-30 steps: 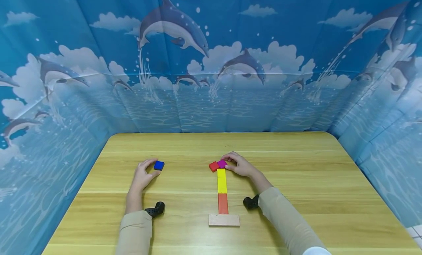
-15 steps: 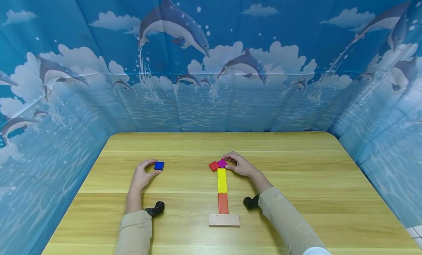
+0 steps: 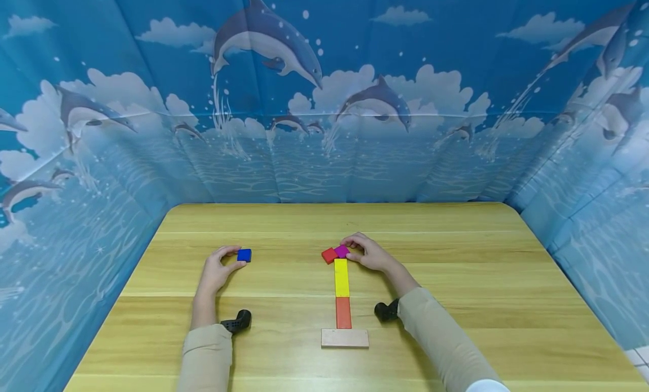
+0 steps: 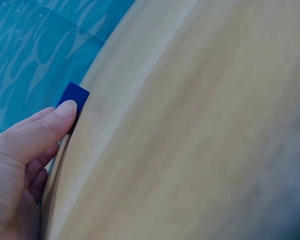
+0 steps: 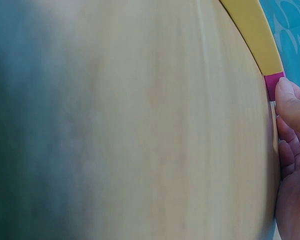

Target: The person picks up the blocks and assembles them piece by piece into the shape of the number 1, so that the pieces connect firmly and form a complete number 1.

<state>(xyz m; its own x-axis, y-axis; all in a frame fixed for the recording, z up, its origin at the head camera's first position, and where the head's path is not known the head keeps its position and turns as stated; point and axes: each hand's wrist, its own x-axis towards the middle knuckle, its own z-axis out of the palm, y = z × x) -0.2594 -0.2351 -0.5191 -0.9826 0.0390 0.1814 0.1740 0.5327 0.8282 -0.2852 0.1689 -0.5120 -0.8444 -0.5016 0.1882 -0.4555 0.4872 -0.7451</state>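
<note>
Between thumb and fingers my left hand pinches a small blue block at the table's left; the left wrist view shows the thumb across the blue block. My right hand pinches a magenta block, which sits at the far end of a yellow block. A tilted red block touches the magenta one on its left. Nearer to me, an orange-red block continues the line from the yellow block down to a plain wooden block lying crosswise.
Black wrist devices stick out at both sleeves over the wooden table. A blue dolphin-print curtain surrounds the table's back and sides.
My left hand has turned the blue block slightly, so its edges stand straighter, and shifted a little. The right hand and the other blocks stay where they were.
</note>
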